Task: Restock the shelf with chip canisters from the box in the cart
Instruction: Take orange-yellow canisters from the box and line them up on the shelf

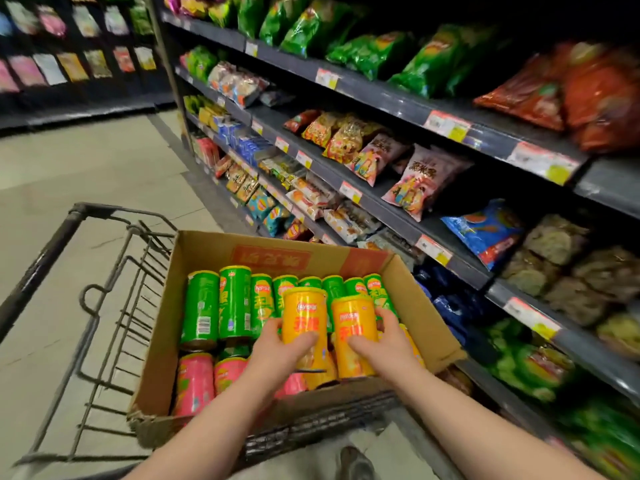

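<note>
Open brown cardboard box (207,249) sits in the dark metal wire shopping cart (48,256), against the cart's right side and near end.

Box contents, all cylindrical chip canisters lying packed side by side:
- green canisters (235,301) in a row along the far wall
- pink canisters (194,382) at the near left
- more yellow ones at the near right, partly hidden under the hands

Two are lifted above the rest. The left hand (275,344) wraps thumb and fingers round the left yellow canister (304,315). The right hand (382,341) grips the right yellow canister (354,327) the same way. The two cans are upright, slightly tilted, just beside each other and over the middle of the box.

Edges: the box flaps stand open, and the near left corner is crumpled. Its right wall lies close to the dark metal shelving (391,98), which runs down the right side on several levels, each stocked with snack bags (426,178) and fronted with price tags.

Room: left of the box the cart basket is bare wire, with pale tiled floor (86,168) showing through. The aisle opens ahead and to the left. Far right of the view is blurred.
</note>
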{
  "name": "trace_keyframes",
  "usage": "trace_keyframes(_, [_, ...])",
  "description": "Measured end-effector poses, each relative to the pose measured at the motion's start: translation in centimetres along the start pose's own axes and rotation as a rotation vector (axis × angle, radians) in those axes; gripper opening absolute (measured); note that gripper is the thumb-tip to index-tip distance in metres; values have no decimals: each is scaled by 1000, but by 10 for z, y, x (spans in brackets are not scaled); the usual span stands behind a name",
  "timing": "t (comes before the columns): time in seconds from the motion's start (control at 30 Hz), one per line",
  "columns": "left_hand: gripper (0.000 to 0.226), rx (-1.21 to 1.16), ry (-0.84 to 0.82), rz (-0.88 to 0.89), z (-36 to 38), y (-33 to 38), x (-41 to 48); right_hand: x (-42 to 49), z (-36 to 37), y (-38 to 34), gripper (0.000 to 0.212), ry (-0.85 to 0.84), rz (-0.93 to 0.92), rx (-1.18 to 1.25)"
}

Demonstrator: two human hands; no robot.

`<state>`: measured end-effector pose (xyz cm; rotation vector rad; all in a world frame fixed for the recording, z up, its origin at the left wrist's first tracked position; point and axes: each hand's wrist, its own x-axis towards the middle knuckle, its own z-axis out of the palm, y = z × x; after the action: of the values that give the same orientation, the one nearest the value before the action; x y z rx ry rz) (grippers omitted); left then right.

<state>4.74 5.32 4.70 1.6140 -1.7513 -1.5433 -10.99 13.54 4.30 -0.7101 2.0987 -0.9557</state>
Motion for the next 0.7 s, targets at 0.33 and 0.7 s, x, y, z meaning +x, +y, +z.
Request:
trace_keyframes(0.33, [82, 26, -254, 155, 49, 20, -54, -85, -58, 38, 78, 276, 58, 132])
trace_keyframes(0.7, [55, 18, -447, 268, 148, 46, -134, -175, -156, 93, 71, 494, 69, 274])
